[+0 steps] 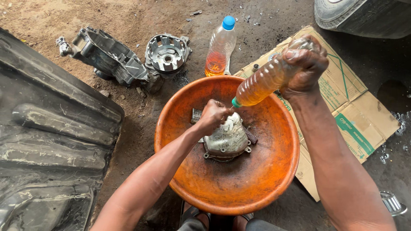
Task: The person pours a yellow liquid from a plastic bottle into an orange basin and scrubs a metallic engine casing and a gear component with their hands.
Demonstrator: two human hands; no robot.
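My right hand (305, 65) grips a clear plastic bottle (265, 82) of amber liquid, tilted with its green cap end down over an orange plastic basin (274, 171). In the basin lies a grey metal engine cover (229, 139), wet and dirty. My left hand (212, 115) is closed on the cover's top edge, right under the bottle's mouth. A small dark brush or part lies beside the cover; I cannot tell which.
A second bottle (220, 47) with a blue cap stands upright behind the basin. Two metal engine casings (109, 53) (167, 53) lie on the dirt at the back left. Flattened cardboard (355, 111) lies right, a black plastic panel (47, 141) left, a tyre (364, 15) top right.
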